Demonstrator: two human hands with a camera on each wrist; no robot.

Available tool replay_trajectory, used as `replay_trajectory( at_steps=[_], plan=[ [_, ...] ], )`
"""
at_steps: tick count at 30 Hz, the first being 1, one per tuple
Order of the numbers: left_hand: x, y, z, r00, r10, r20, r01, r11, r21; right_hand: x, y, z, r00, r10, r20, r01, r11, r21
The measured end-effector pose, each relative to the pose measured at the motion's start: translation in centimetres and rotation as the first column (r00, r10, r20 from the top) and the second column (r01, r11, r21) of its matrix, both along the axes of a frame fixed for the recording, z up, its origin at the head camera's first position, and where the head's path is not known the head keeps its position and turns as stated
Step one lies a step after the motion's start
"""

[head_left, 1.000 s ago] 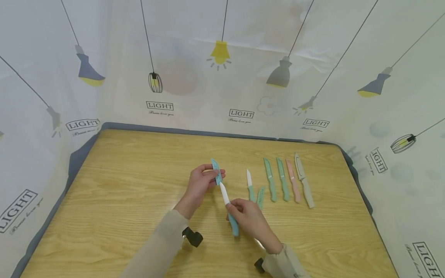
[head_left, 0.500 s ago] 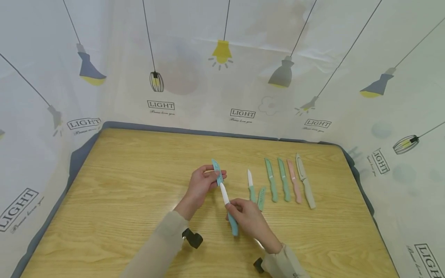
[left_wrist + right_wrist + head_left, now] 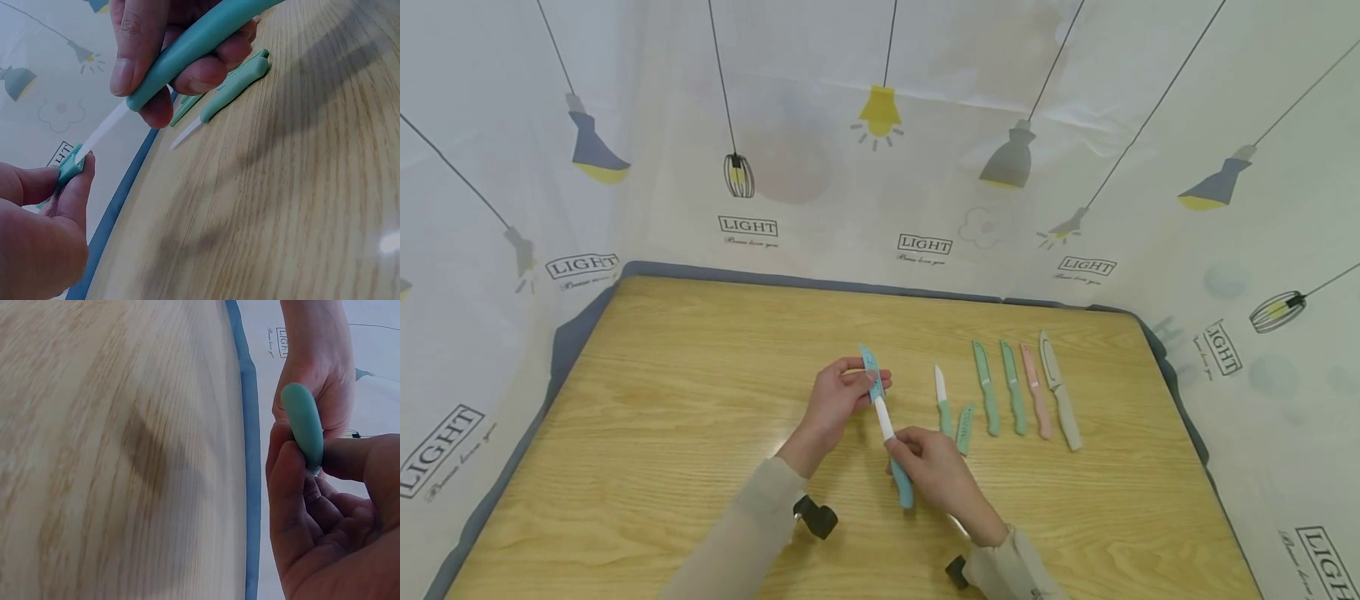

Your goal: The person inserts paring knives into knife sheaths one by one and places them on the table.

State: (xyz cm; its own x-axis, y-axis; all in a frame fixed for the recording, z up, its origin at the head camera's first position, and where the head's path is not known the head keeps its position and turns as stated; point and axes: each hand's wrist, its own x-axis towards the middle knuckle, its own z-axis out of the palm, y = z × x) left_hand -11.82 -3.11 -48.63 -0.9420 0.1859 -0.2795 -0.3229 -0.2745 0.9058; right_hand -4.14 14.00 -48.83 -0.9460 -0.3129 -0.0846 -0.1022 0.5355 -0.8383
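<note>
My left hand (image 3: 837, 393) pinches a blue knife sheath (image 3: 868, 360) between thumb and fingers. The right hand (image 3: 934, 465) grips a knife by its blue handle (image 3: 902, 487), with the white blade (image 3: 885, 419) pointing away from me. In the left wrist view the tip of that blade (image 3: 103, 132) sits in the mouth of the sheath (image 3: 70, 167), most of the blade still outside. Only the handle's end (image 3: 302, 419) shows in the right wrist view; the blade is hidden there.
Right of my hands lie an unsheathed green knife (image 3: 943, 408) and its loose green sheath (image 3: 965, 429). Farther right, two sheathed green knives (image 3: 987, 392) (image 3: 1014, 392), a pink one (image 3: 1036, 393) and a larger beige one (image 3: 1063, 400) lie on the wooden table (image 3: 700, 375).
The blade tip, at the sheath's mouth before, has now slid a little way into it. Both hands keep their hold and have hardly moved.
</note>
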Motion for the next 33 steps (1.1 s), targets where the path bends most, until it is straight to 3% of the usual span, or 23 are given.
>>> replay_trajectory(
  at_steps=[6,33],
  plan=[
    [0.19,0.27,-0.05,0.999,-0.034,-0.014,0.034,0.999,-0.009,-0.19,-0.17,0.10,1.000,-0.018,0.007,0.019,1.000,-0.021],
    [0.89,0.39,-0.48,1.000,-0.015,-0.008,0.015,0.999,-0.029,-0.96,-0.96,-0.21,0.998,-0.054,0.009,0.055,0.997,-0.058]
  ],
)
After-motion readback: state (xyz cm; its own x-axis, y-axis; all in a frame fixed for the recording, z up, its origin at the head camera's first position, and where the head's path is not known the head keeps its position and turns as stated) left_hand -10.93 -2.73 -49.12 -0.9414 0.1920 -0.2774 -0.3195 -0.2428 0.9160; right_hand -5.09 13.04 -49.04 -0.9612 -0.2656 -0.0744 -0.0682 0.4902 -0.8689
